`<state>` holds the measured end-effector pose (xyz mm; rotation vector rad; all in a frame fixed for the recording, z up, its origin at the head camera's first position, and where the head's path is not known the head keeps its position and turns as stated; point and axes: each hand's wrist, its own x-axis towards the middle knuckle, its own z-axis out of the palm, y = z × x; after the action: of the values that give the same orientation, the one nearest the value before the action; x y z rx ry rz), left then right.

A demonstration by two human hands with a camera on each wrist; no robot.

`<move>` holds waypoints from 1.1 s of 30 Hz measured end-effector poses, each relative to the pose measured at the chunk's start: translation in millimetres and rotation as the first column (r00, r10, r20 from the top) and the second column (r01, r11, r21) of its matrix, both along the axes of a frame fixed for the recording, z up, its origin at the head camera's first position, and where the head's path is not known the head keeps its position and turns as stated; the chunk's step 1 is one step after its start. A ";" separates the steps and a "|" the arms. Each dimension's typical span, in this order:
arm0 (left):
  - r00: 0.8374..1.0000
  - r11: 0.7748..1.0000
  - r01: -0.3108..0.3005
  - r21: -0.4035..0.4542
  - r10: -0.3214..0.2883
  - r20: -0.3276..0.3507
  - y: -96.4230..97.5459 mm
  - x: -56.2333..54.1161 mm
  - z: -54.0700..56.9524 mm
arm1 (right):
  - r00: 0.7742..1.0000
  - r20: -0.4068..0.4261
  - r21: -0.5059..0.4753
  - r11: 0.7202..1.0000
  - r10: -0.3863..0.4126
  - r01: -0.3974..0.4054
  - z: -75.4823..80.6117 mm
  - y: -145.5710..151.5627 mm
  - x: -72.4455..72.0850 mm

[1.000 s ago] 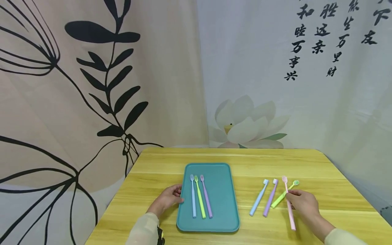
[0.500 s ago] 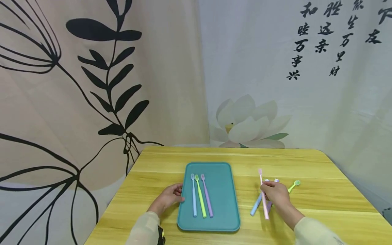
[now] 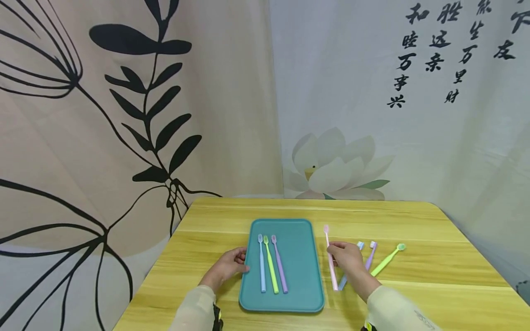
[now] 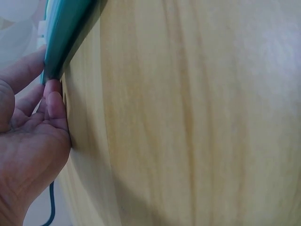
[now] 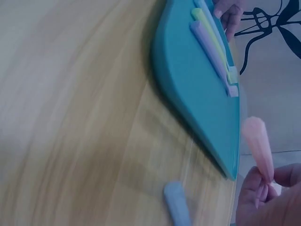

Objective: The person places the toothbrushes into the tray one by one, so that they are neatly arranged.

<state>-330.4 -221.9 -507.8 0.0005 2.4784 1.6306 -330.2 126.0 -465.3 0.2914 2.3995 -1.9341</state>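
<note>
A pink toothbrush (image 3: 332, 269) is pinched by my right hand (image 3: 349, 261), just right of the teal tray (image 3: 300, 266). In the right wrist view its thick handle end (image 5: 259, 148) points up from the fingertips, above the table. My left hand (image 3: 227, 268) holds the tray's left edge; in the left wrist view the fingers (image 4: 55, 104) curl at the rim. On the tray's left half lie a blue toothbrush (image 3: 262, 271), a green toothbrush (image 3: 271, 271) and a purple toothbrush (image 3: 280, 271), side by side, heads away from me.
Right of the tray, a second blue toothbrush (image 3: 342, 282), a second purple toothbrush (image 3: 371, 255) and a second green toothbrush (image 3: 387, 260) lie on the wooden table (image 3: 447, 285). My right hand and forearm partly cover them. A printed curtain (image 3: 232, 115) hangs behind the table.
My right hand has carried the pink toothbrush leftward, from over the green toothbrush at right to beside the tray. My left hand and the tray stay in place.
</note>
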 end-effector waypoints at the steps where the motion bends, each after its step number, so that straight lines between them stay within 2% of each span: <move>1: 1.000 1.000 0.000 0.000 0.000 -0.001 0.1 0.0 0.1 | 1.000 -0.006 -0.016 1.000 -0.004 0.004 -0.6 -4.0 -1.1; 10: 1.000 1.000 0.002 -0.004 -0.002 -0.010 -0.3 -0.6 -0.1 | 1.000 0.014 -0.089 0.996 -0.019 0.021 -5.4 -36.5 -8.0; 16: 1.000 1.000 0.002 -0.011 -0.002 -0.011 -0.2 -1.0 -1.1 | 0.999 0.024 -0.057 0.998 -0.031 0.032 -9.9 -52.9 -9.4; 28: 0.999 1.000 0.011 -0.018 -0.011 -0.032 -1.7 1.7 1.8 | 1.000 -0.005 -0.035 0.999 -0.021 0.021 -19.1 -90.3 -9.7; 33: 0.999 1.000 0.016 -0.024 -0.017 -0.037 -1.0 1.5 2.8 | 0.999 0.005 0.022 0.999 -0.044 0.044 -24.7 -100.6 -13.0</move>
<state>-328.9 -222.9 -505.0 0.0488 2.5183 1.6088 -343.1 25.4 -490.0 0.3536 2.4327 -1.9233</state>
